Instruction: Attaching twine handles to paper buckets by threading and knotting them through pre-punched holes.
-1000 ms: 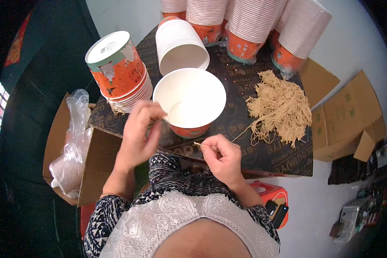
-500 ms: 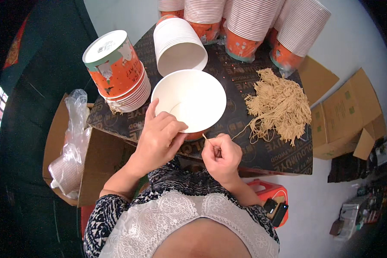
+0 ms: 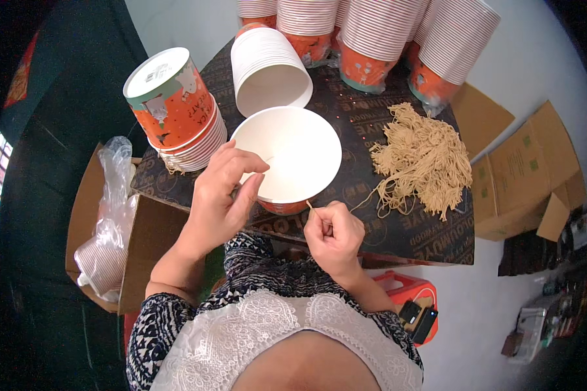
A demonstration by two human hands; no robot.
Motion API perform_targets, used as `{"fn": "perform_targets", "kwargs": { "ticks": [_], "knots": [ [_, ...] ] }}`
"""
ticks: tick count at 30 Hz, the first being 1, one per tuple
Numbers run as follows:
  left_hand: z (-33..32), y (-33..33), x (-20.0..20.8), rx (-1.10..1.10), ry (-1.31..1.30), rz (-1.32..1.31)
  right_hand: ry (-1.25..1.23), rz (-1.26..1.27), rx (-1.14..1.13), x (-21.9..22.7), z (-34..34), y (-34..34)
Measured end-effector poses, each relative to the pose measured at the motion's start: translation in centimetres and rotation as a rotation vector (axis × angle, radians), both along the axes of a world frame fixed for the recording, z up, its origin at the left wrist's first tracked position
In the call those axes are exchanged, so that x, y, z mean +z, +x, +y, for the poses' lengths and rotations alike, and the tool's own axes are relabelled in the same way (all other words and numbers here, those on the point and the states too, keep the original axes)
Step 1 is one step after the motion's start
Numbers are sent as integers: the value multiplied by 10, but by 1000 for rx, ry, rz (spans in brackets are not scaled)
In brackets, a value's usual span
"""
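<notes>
A white-lined paper bucket (image 3: 300,146) with an orange outside stands mouth up at the table's near edge. My left hand (image 3: 218,195) is over its left rim, the thumb and forefinger curved with a small gap between their tips. Close to those fingertips, a thin strand shows faintly against the white inside. My right hand (image 3: 334,238) is closed in a pinch on a tan cord (image 3: 311,205), whose short end sticks up beside the bucket's lower front. From that hand the cord runs right to a heap of tan cords (image 3: 421,159).
An upturned stack of orange buckets (image 3: 176,104) stands at left, with cord at its base. Another white bucket stack (image 3: 274,72) lies on its side behind. Several wrapped stacks (image 3: 378,39) line the back. Open cartons (image 3: 156,254) flank the dark table (image 3: 430,238); a red stool (image 3: 427,293) is below right.
My left hand has lifted off the bucket's near rim and moved left and up, its fingers opening. The bucket has barely shifted. My right hand stays nearly still with the cord.
</notes>
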State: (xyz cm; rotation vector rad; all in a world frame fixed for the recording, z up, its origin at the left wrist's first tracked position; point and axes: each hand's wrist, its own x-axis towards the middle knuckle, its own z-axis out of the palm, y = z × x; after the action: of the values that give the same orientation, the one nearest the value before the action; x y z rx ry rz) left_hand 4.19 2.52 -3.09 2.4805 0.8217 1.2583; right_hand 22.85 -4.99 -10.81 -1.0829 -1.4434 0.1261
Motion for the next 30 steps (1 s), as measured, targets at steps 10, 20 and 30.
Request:
{"fn": "perform_targets", "kwargs": {
  "ticks": [10,20,30],
  "knots": [
    [9,3,13,-43,-27,62,-13,-10,-10,2,4,-3],
    [39,24,32,-435,-342,469,10,-54,-27,3,9,-5],
    [51,36,20,-535,-404,484,-38,-83,-40,9,8,-3]
  ]
}}
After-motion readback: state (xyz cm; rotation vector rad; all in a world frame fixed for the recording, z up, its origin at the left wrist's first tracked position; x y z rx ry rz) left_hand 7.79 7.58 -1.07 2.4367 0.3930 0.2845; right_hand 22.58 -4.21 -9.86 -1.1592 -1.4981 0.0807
